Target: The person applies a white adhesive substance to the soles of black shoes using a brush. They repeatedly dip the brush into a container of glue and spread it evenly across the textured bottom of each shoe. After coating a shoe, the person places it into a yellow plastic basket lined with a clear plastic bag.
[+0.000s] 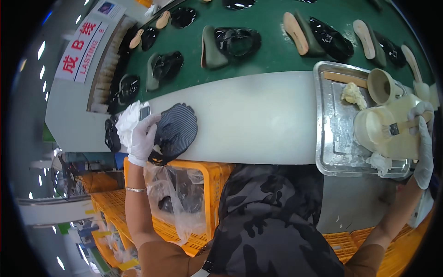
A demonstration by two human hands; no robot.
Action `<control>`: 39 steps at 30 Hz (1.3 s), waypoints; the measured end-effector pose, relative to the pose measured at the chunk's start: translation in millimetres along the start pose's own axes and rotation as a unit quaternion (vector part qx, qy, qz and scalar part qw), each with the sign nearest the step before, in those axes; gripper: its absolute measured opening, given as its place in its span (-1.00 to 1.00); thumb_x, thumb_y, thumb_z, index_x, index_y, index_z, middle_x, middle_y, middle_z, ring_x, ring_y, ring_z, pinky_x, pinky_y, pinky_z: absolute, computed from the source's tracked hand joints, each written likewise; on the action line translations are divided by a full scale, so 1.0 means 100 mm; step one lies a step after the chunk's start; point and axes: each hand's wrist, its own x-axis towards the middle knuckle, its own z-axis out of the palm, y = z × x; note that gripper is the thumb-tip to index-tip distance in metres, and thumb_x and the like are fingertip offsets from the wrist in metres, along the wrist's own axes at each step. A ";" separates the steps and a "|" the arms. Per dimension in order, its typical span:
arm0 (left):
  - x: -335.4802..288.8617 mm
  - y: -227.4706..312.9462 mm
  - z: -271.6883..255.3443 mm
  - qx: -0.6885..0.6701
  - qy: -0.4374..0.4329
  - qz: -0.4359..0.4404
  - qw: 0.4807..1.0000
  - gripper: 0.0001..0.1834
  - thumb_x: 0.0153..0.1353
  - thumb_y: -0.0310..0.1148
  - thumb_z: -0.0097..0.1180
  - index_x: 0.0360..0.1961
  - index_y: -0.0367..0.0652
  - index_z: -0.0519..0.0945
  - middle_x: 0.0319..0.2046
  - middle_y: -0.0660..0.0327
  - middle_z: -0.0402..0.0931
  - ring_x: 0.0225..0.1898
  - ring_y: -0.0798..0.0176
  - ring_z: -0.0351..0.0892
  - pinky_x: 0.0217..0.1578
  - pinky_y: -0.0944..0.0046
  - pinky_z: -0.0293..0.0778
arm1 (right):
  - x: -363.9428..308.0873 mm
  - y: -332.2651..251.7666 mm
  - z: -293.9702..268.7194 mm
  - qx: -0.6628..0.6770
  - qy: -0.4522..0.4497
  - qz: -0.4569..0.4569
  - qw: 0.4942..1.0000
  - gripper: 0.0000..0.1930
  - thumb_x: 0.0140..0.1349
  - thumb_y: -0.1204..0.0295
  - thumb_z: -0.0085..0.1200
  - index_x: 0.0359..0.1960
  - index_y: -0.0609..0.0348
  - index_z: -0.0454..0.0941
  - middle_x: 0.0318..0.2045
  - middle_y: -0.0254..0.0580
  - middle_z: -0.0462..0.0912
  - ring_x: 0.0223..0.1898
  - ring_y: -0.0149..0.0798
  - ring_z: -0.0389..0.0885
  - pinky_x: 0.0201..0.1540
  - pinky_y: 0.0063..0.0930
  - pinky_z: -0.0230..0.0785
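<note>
- Two white-gloved hands of mine show in the head view, set well apart at opposite ends of a pale worktop (258, 120).
- At the left, my left hand (144, 138) bends its fingers over the left edge of a dark, finely patterned shoe upper (180, 129); I cannot tell whether they pinch it.
- Crumpled white cloth (129, 124) lies just beside that hand, on its far left.
- At the right, my right hand (422, 134) has its fingers closed around a wooden brush handle (410, 123), which lies across a cream-coloured container (376, 127).
- That container stands over the right part of a metal tray (325, 166), with a beige cup (382, 87) and a pale yellowish lump (353, 94) at the far side.
- Beyond the worktop, glossy black uppers (237, 42) and grey-green wedges (214, 48) rest on a green surface (272, 57).
- On the near left, an orange crate (214, 177) holds clear plastic (177, 207).
</note>
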 end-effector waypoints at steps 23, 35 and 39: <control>0.07 -0.55 0.03 0.279 0.063 -0.054 0.957 -0.80 0.06 -0.44 0.10 -0.24 -0.18 0.50 -0.34 0.06 0.49 -0.23 -0.02 0.48 -0.17 0.10 0.37 | 0.14 0.05 -0.07 0.000 0.051 -0.009 0.999 -0.73 0.34 0.38 -0.13 0.02 0.21 0.34 -0.27 -0.36 0.44 -0.48 -0.64 0.24 -0.38 -0.84 0.15; 0.18 0.19 0.26 -0.380 0.184 -0.094 0.902 -0.92 0.27 -0.47 -0.16 -0.33 -0.25 0.35 -0.36 0.18 0.37 -0.33 0.39 0.36 -0.21 0.42 0.31 | 0.13 0.00 -0.05 -0.095 0.107 -0.002 0.990 -0.70 0.33 0.36 -0.13 0.02 0.24 0.43 -0.30 -0.45 0.52 -0.46 -0.65 0.29 -0.35 -0.81 0.17; 0.08 0.78 0.75 -0.304 0.305 0.063 0.900 -0.74 0.16 -0.52 -0.05 -0.09 -0.26 0.38 -0.20 0.14 0.41 -0.13 0.29 0.43 -0.07 0.38 0.31 | 0.11 -0.11 0.09 -0.083 0.124 -0.018 0.989 -0.74 0.33 0.35 -0.12 -0.05 0.23 0.45 -0.30 -0.44 0.53 -0.46 -0.65 0.29 -0.37 -0.79 0.16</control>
